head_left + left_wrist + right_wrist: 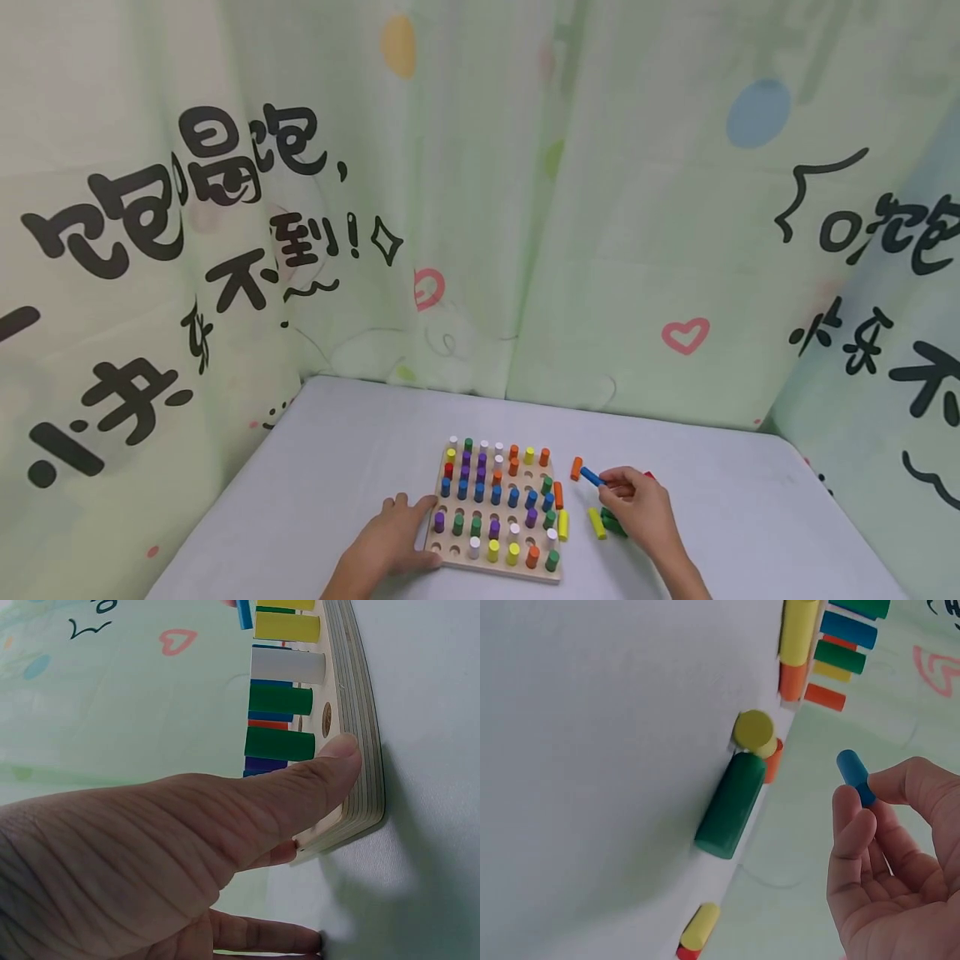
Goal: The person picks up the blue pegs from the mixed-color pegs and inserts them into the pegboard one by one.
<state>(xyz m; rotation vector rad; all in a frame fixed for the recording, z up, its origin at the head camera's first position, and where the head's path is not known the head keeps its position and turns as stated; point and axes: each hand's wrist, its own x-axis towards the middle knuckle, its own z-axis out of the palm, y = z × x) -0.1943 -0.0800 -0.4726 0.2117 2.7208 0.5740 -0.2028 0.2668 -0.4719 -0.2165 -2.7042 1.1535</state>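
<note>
A wooden pegboard (465, 550) with rows of coloured pegs lies on the table. My left hand (390, 537) rests against its left edge. In the left wrist view, the straight thumb (341, 750) lies on the board's corner beside two green pegs, and the other fingers are spread out. My right hand (637, 504), off the board's right side, pinches a blue peg (592, 476) between thumb and fingertips. In the right wrist view, the blue peg (847, 766) is raised and tilted. Below the right hand in the head view lie green pegs (613, 523) and a yellow peg (596, 523).
An orange peg (576, 468) lies right of the board. Another orange peg (558, 495) and a yellow peg (563, 525) lie along its right edge. A red peg (649, 475) shows behind the right hand. Printed curtains (600, 250) hang around the white table (345, 417).
</note>
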